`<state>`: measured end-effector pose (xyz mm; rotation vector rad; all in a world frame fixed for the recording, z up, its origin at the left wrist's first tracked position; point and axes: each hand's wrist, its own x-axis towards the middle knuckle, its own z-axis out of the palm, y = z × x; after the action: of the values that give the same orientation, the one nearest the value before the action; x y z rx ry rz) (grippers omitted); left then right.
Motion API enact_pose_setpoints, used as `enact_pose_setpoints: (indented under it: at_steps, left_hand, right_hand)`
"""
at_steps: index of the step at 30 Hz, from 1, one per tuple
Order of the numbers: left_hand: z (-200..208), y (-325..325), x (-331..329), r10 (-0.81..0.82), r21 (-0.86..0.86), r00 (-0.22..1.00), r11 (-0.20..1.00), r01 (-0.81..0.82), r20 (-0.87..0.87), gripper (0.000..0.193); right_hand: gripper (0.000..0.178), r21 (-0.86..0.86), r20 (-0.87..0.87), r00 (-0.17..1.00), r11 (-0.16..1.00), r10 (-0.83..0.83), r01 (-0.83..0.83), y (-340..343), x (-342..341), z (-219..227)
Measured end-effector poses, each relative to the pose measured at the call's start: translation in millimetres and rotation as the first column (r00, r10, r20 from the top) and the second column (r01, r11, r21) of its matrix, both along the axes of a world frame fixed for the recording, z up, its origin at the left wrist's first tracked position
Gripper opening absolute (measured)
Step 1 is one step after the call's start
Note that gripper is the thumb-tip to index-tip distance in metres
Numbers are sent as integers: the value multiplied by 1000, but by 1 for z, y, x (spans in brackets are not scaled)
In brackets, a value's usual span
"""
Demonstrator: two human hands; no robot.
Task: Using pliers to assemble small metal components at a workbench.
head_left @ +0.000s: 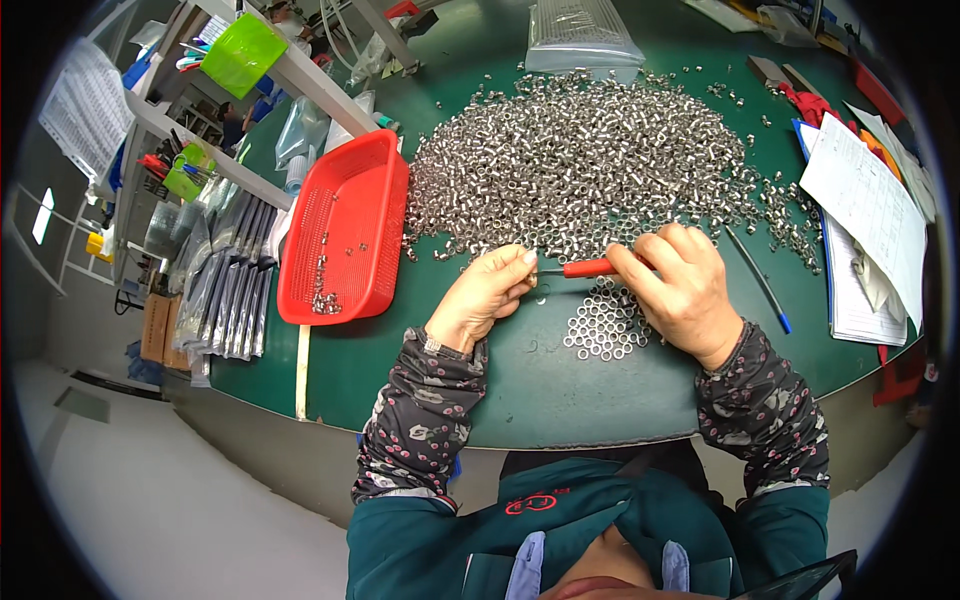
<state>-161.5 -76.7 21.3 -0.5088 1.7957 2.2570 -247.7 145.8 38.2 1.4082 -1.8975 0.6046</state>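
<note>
My right hand [682,290] is closed round the red handle [588,268] of a slim hand tool with a thin metal shaft; its exact kind does not show. The shaft points left and meets the fingertips of my left hand [488,292]. Thumb and fingers there are pinched on a small metal ring, mostly hidden. Below the tool, a group of loose metal rings [603,335] lies flat on the green table [480,400]. Just beyond both hands spreads a large heap of small shiny metal rings [580,160].
Left of the heap stands a red plastic basket [345,190] with several metal pieces inside. A pen [760,282] and papers on a clipboard [865,200] lie at the right. Bagged parts [585,35] are at the back; more packed bags [235,275] stack at the left.
</note>
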Motion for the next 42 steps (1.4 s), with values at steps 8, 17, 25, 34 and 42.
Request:
enact_pose_setpoints:
  at_steps: [8, 17, 25, 34, 42]
  left_hand:
    - [-4, 0, 0, 156, 267, 965, 959, -97, -210, 12]
    - [-10, -2, -1, 179, 322, 944, 943, -83, -278, 12]
    - [-7, 3, -2, 194, 374, 930, 925, -68, -311, 11]
    - [-10, 5, -1, 202, 324, 930, 941, -97, -308, 10]
    - [-11, 5, 1, 232, 339, 926, 932, -125, -297, 12]
  right_hand:
    - [21, -79, 407, 913, 996, -10, 46, 1, 4, -5]
    - [17, -97, 612, 790, 995, 44, 20, 0, 3, -11]
    - [19, -90, 752, 657, 996, 62, 9, -2, 4, -15]
    - [19, -17, 794, 608, 1000, 20, -11, -1, 5, -12]
    - [15, -42, 626, 780, 999, 3, 30, -1, 7, -12]
